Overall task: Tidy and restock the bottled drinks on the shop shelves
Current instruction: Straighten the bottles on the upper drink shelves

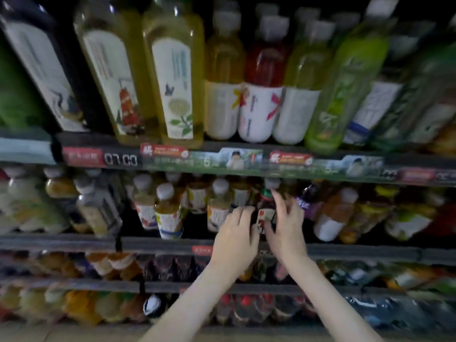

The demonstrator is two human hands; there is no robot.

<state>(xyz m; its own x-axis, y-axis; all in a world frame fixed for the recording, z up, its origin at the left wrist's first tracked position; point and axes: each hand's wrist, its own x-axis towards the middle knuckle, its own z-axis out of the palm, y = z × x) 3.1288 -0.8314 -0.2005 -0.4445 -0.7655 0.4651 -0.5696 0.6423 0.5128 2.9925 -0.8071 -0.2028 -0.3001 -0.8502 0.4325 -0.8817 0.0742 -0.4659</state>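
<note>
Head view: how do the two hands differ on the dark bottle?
The left hand wraps curled fingers round the dark bottle at its label; the right hand stretches its index finger up to the neck. The left hand sits lower than the right hand. Both hold that one bottle.

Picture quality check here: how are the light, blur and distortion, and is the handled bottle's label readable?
Head view, the only one: dim throughout; motion blur smears price tags and labels; the dark bottle gripped by left hand and right hand is unreadable; wide-angle distortion leans top-row bottles outward.
</note>
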